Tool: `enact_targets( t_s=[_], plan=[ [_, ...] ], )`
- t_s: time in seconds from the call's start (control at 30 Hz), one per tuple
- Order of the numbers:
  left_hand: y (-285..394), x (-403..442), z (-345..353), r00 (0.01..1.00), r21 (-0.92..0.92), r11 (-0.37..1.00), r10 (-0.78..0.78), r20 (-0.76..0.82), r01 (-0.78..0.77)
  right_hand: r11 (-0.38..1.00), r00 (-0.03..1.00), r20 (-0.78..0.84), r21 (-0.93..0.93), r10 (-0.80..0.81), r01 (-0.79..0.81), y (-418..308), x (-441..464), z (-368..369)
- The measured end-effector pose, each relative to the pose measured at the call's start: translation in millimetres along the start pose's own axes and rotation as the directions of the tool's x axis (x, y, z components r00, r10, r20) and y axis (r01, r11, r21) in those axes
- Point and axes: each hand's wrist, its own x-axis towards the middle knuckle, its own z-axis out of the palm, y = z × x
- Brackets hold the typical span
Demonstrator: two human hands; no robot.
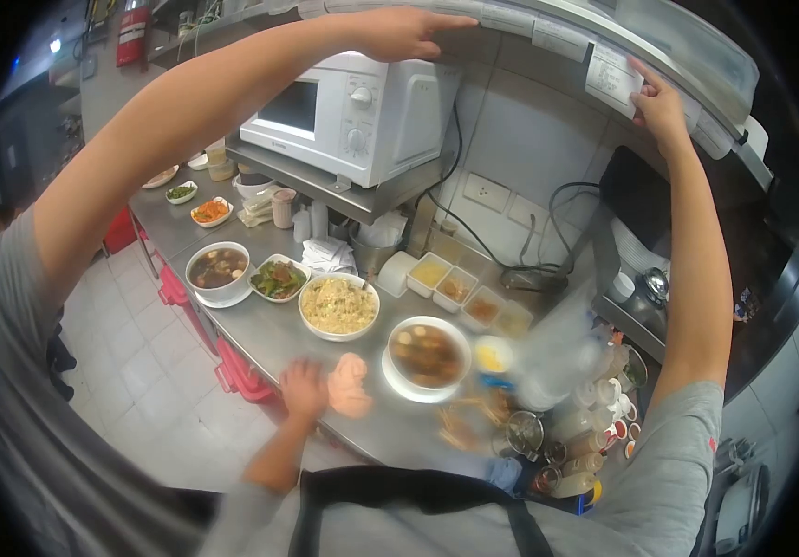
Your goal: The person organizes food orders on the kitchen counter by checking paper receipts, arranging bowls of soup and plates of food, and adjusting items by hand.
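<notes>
Tight kitchen: tiled wall (520, 111), steel surface (265, 327), microwave (344, 116) up on a shelf (299, 171), prob. to free space below. R hand (661, 104) is raised to a row of paper slips (562, 39); index out at the edge of one hanging slip (611, 79), other fingers folded in, apparently to point at or steady it. Can't tell if they pinch it or just touch. That slip hangs just L of those fingers, likely kept high to be readable & dry. A co-worker's hand (409, 35), index also out, is well apart, to the L of the R fingers. L hand (304, 388) is down at the near edge, fingers spread, seemingly holding nothing, maybe for support; pink cloth (350, 385) is just R of them, contact unclear (blur). Beyond the L fingers: yellow rice (339, 304), greens (279, 278), a dark soup (220, 267); a 2nd soup (427, 353) is past the cloth, on a plate (409, 394), prob. vs. drips. Tubs (421, 290) sit farther off, grouped for quick reach, I'd guess. Hard to make out: blurred clear plastic item (552, 367) well R of the L fingers, partly hiding what's behind; slip text too small; co-worker's body cut off at far L.
</notes>
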Motion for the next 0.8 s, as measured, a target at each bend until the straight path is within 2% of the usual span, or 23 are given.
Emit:
enact_targets(
  t_s=[0.13, 0.27, 0.5, 0.7, 0.8],
  plan=[
    [6.4, 0.9, -5.7, 1.0, -0.022, 1.0, -0.008, 0.027, 0.009, 1.0, 1.0, 0.003, -0.001, -0.021, 0.021, 2.7, -0.6, 0.0],
    [3.6, 0.0, -2.5, 0.999, -0.008, 1.0, -0.014, 0.047, 0.015, 0.999, 1.0, 0.012, 0.042, 0.004, -0.005, 1.9, -0.3, -0.9],
    [2.9, -0.6, -1.2, 0.998, 0.004, 1.0, -0.016, 0.054, 0.016, 0.998, 0.998, 0.008, 0.007, 0.056, -0.056, 3.3, 2.7, -1.9],
    [1.5, -1.0, 0.2, 0.999, -0.004, 1.0, -0.009, 0.041, 0.009, 0.998, 0.998, 0.016, 0.017, 0.053, -0.053, 5.8, 5.1, -2.3],
    [-0.5, -0.7, 3.2, 0.999, 0.022, 0.999, 0.045, -0.025, -0.045, 0.998, 0.998, 0.019, 0.017, 0.062, -0.062, 4.2, 4.5, -2.5]
  ],
)
